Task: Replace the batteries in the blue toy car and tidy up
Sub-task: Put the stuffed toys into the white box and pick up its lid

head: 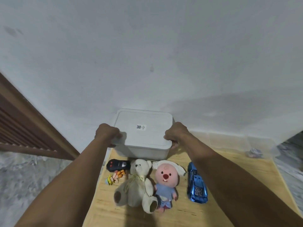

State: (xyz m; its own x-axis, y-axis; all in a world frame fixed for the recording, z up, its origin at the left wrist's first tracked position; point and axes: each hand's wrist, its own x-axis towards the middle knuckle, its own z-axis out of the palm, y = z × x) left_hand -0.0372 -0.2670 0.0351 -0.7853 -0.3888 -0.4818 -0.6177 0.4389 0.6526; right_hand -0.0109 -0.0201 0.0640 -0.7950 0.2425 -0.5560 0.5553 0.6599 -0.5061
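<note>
On the wooden table (229,177) against a white wall, your left hand (107,133) and right hand (176,134) each grip a side of the lidded white storage box (144,136). The blue toy car (196,184) lies in front of the box, right of it, apparently unopened; battery swap and tidying seem still ahead.

- blue toy car (197,184): glossy, mirror-like plastic
- storage box (144,133): matt white plastic, smooth lid
- teddy bear (137,184): soft, worn plush cloth
- counter (229,177): pale wood, visible grain
- remote (118,164): black plastic
</note>
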